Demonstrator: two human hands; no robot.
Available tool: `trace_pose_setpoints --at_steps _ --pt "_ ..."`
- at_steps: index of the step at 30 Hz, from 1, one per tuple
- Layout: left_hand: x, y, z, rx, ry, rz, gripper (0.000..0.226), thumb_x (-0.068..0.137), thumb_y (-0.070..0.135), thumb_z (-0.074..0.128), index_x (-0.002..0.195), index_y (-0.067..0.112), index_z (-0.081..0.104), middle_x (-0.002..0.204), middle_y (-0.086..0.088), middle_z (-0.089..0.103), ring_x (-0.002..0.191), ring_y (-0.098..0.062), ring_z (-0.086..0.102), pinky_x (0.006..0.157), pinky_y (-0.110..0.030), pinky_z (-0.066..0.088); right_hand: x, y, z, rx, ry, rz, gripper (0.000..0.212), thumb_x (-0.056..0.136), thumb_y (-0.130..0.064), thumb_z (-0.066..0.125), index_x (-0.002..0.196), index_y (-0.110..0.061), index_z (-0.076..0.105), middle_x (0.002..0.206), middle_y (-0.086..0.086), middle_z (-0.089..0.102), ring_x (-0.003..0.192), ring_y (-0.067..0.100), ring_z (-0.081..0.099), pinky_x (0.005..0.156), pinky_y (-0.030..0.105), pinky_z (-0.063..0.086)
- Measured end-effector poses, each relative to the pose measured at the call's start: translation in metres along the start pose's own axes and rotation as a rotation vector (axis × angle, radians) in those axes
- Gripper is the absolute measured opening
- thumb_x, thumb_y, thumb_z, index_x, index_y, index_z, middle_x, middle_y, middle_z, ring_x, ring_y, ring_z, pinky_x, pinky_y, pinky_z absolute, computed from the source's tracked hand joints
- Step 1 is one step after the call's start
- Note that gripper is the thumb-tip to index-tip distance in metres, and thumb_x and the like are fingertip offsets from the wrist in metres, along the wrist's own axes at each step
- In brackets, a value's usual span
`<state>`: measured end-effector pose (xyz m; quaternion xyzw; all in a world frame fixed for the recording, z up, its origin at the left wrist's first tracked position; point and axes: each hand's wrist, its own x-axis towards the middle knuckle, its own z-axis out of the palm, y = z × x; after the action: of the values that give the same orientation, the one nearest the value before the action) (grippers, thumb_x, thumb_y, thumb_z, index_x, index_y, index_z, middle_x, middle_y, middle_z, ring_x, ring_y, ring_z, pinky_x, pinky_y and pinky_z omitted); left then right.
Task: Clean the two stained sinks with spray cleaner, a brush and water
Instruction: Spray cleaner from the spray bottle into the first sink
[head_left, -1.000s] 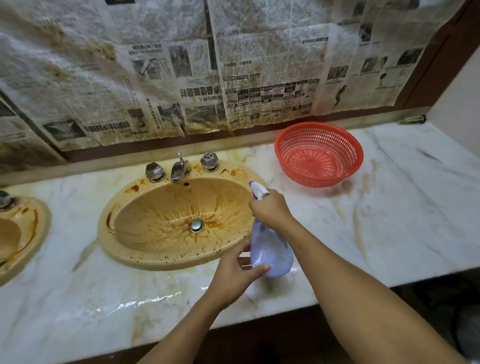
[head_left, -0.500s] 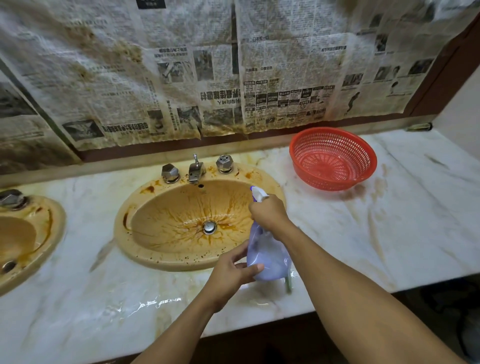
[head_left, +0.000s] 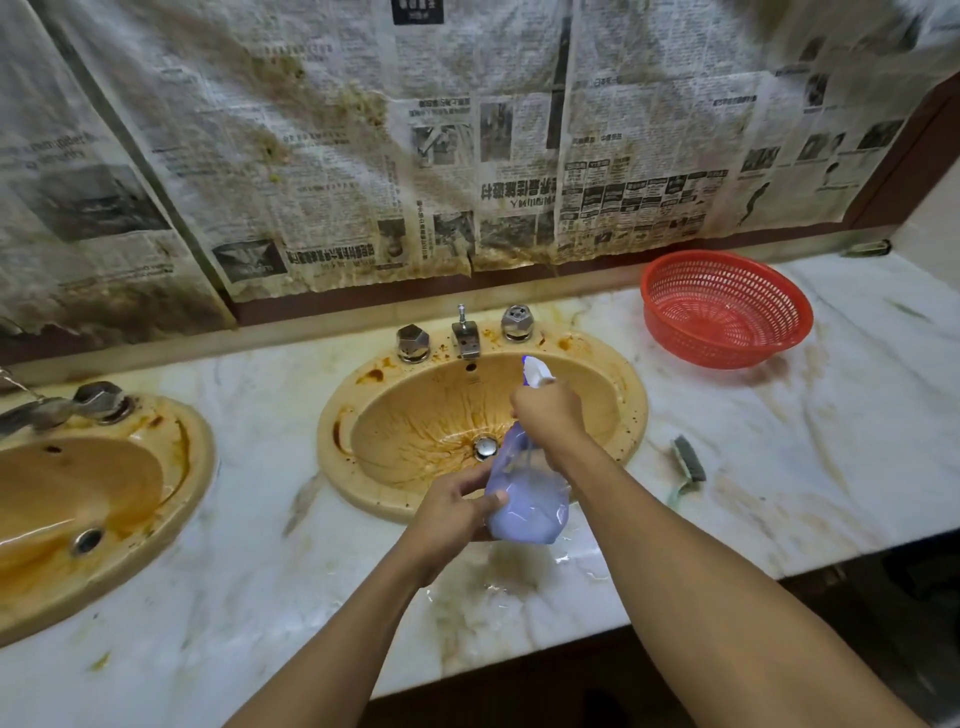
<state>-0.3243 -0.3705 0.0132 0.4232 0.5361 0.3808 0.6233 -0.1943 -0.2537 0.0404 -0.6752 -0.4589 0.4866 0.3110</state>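
A: Sinks first: two of them, both streaked brown, one in the middle of the counter and a second sink at the left edge, partly cut off

B: And the step in hand?

A: Spraying, by the look of it. The spray bottle hangs over the near rim of the middle sink. The right hand is wrapped tight around its neck just under the white nozzle, and the left hand cups the lower body, fingers curled against the plastic

B: What does the next move call for?

A: Probably pointing the nozzle at the bowl and squeezing the trigger, covering the stains round the drain and the rim. No foam shows yet, so scrubbing likely comes after

B: The count?

A: One bottle, one brush lying on the counter just right of the sink, one red basket near the back wall. The middle sink has two knobs and a single spout
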Motion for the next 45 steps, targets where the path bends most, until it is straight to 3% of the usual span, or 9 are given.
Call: trace_pose_setpoints --at_steps 3,11,14,16,19,23,29,37,45 --pt "-0.003 0.003 -0.026 0.014 -0.048 -0.010 0.046 0.103 -0.002 0.054 0.135 0.027 0.069 0.129 0.007 0.073 0.117 -0.021 0.072 0.095 -0.051 0.060 -0.004 -0.006 0.020 0.023 0.021 0.040 0.009 0.086 -0.014 0.055 0.088 -0.008 0.061 0.075 0.009 0.058 0.055 0.024 0.051 0.050 0.027 0.039" --pt "-0.020 -0.003 -0.068 0.057 -0.103 0.013 0.038 0.102 0.000 0.060 0.130 0.022 0.073 0.125 0.005 0.075 0.112 -0.020 0.074 0.088 -0.047 0.063 -0.021 -0.016 0.056 -0.038 -0.063 0.011 0.066 0.080 -0.005 0.046 0.133 -0.044 0.052 0.086 0.005 0.067 0.048 0.022 0.048 0.044 0.023 0.037" --pt "-0.023 -0.005 -0.081 0.054 -0.089 0.013 0.036 0.101 0.000 0.061 0.130 0.020 0.073 0.125 0.004 0.075 0.110 -0.021 0.074 0.087 -0.045 0.064 -0.024 -0.016 0.070 -0.013 -0.045 0.050 0.030 0.080 -0.013 0.053 0.109 -0.011 0.062 0.090 0.016 0.068 0.059 0.034 0.065 0.055 0.032 0.046" --pt "-0.026 -0.007 -0.087 0.052 -0.085 0.023 0.036 0.101 0.001 0.062 0.131 0.020 0.072 0.126 0.005 0.075 0.109 -0.021 0.075 0.086 -0.044 0.064 -0.023 -0.015 0.078 0.044 -0.076 0.072 0.023 0.081 -0.019 0.057 0.101 -0.010 0.058 0.098 0.022 0.072 0.076 0.044 0.074 0.062 0.041 0.052" --pt "-0.030 -0.010 -0.091 0.050 -0.069 0.045 0.039 0.100 0.001 0.064 0.132 0.022 0.072 0.126 0.005 0.075 0.109 -0.022 0.075 0.086 -0.045 0.064 -0.024 -0.017 0.085 0.029 -0.069 0.050 0.011 0.087 -0.018 0.058 0.097 -0.013 0.060 0.098 0.018 0.074 0.064 0.031 0.067 0.062 0.036 0.049" --pt "-0.035 -0.013 -0.098 0.041 -0.050 0.060 0.040 0.100 0.000 0.064 0.132 0.022 0.072 0.125 0.005 0.075 0.108 -0.023 0.075 0.088 -0.047 0.064 -0.025 -0.016 0.093 -0.028 -0.034 0.029 0.013 0.086 -0.012 0.054 0.093 -0.006 0.064 0.085 0.017 0.070 0.057 0.021 0.051 0.050 0.024 0.039" --pt "-0.038 -0.013 -0.113 0.015 -0.032 0.045 0.041 0.100 0.001 0.064 0.133 0.023 0.072 0.125 0.004 0.075 0.109 -0.023 0.075 0.090 -0.048 0.063 -0.024 -0.019 0.109 0.021 -0.039 -0.003 0.037 0.089 -0.023 0.058 0.122 -0.006 0.060 0.105 0.015 0.073 0.063 0.024 0.062 0.051 0.025 0.044" --pt "-0.039 -0.006 -0.121 0.025 -0.068 0.038 0.039 0.100 0.001 0.063 0.131 0.022 0.073 0.126 0.004 0.075 0.115 -0.023 0.072 0.092 -0.050 0.062 -0.027 -0.026 0.112 -0.041 -0.001 0.007 0.032 0.085 -0.015 0.055 0.112 0.000 0.063 0.086 0.012 0.060 0.060 0.023 0.051 0.053 0.028 0.040" --pt "-0.042 -0.002 -0.126 0.046 -0.069 0.051 0.040 0.100 -0.001 0.062 0.131 0.023 0.073 0.125 0.004 0.076 0.113 -0.022 0.073 0.092 -0.047 0.062 -0.027 -0.024 0.115 0.011 0.031 0.014 0.034 0.090 -0.019 0.056 0.120 -0.003 0.060 0.095 0.012 0.066 0.061 0.021 0.055 0.050 0.026 0.043"
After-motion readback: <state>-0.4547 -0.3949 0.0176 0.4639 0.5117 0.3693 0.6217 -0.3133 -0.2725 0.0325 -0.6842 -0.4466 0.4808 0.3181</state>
